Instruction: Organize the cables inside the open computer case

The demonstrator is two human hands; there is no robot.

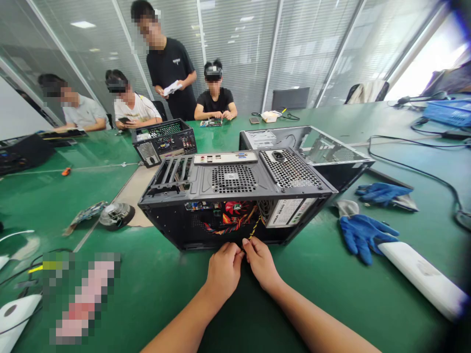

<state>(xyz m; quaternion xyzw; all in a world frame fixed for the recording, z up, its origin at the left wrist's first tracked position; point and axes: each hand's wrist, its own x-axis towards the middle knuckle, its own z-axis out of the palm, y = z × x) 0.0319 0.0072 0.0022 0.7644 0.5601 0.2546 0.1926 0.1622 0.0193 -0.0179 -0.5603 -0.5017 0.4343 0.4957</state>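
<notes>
Pinching twisted yellow-and-black cable (pixel 254 229) in closed fingertips of left hand (pixel 224 269) and right hand (pixel 263 264), beside computer case (pixel 235 196). Seemingly handling light and limp, calling for gripping near its end.

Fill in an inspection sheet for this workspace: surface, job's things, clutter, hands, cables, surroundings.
Surface: glossy green table; no spill seen.
Job's things: open black metal computer case, with a red fan and a power supply with a white label inside.
Clutter: blue-and-grey work gloves and a long white plastic bar at right; round metal-and-black part at left.
Hands: right hand pinches a yellow-and-black twisted cable; left hand is curled beside it, grip hidden.
Cables: twisted cable leads out of the case; thin black cable loops at far right.
Surroundings: four people beyond the table; glass partition behind.
</notes>
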